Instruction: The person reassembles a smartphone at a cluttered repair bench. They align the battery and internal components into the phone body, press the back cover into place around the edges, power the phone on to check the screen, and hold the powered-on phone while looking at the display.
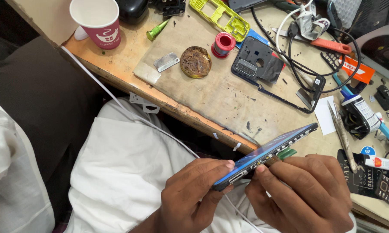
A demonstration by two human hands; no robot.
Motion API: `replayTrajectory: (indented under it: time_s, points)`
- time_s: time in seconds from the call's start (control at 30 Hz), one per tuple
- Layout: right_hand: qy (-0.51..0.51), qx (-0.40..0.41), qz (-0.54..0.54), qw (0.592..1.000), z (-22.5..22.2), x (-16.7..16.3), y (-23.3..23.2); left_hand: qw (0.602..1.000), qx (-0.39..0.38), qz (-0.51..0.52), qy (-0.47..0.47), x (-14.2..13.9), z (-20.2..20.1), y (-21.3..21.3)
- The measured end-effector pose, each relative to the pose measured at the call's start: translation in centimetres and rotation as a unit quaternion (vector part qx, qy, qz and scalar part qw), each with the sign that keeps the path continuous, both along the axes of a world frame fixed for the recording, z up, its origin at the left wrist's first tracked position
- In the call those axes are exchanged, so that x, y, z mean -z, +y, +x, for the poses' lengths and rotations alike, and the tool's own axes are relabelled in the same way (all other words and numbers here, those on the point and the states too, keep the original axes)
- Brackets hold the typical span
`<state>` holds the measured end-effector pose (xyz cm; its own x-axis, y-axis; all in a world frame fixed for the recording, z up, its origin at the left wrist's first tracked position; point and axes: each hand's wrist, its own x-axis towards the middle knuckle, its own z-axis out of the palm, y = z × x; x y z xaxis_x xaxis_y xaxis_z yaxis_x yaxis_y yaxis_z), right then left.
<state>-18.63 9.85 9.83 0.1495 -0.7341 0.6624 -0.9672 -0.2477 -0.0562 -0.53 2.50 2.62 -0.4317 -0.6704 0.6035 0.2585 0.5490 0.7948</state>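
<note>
I hold a dark smartphone [268, 151] edge-up over my lap, its screen side tilted away. My left hand [194, 190] grips its lower end, thumb on the edge. My right hand [306, 190] pinches the phone's side near the middle, and a small green tool tip [287, 153] pokes out beside my fingers. On the bench mat lies a black phone back frame [268, 71] with a camera module. A round brown flux tin [196, 61] and a red spool [223, 44] sit beside it.
A red paper cup [98, 23] stands at the bench's left corner. Black cables [306, 56], a yellow-green plastic frame [220, 17], an orange-handled tool [328, 45], glue tubes [378, 164] and a keypad phone [386, 187] crowd the right. A white cable [117, 103] runs across my white-clothed lap.
</note>
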Motion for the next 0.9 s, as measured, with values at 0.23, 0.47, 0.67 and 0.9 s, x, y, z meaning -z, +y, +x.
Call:
replayTrajectory:
  time_s: [0.23,0.47,0.67,0.9]
  points:
    - [0.003,-0.007,-0.006,1.0,-0.3,0.0,0.1,1.0,-0.003,-0.003,0.0,0.0,-0.1,0.1]
    - [0.003,-0.013,-0.046,0.999,-0.2,0.0,-0.3,1.0,-0.008,0.024,-0.003,-0.5,-0.2,0.2]
    - [-0.077,0.074,-0.006,0.994,0.2,-1.1,1.0,0.999,-0.027,0.017,-0.01,-0.8,-0.3,0.6]
    - [-0.081,0.044,-0.015,0.996,0.8,-1.2,1.2,0.998,-0.043,0.047,-0.014,-1.4,-0.8,1.1]
